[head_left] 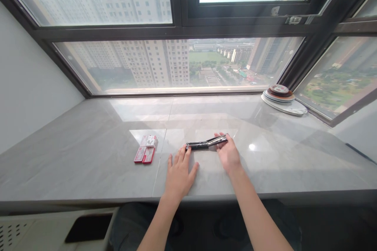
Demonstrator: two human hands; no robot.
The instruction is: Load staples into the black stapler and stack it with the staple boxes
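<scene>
An opened-out black and silver stapler (200, 146) lies on the grey stone sill in front of me, its right part raised at an angle. My right hand (229, 153) is closed on that raised right end, thumb on the near side and fingers behind. Flat on the sill, my left hand (180, 174) has its fingers spread, with the index fingertip touching the stapler's left end. To the left of it lie small red and white boxes (140, 154), which look like staple boxes, with a small white and grey box (151, 141) on top.
A stack of plates and round mats (284, 108) sits in the far right corner of the sill (88, 157). Behind it runs a dark window frame (176, 33). Below the front edge, at lower left, is a pale cabinet or chair-like surface (55, 229) with a dark opening or panel.
</scene>
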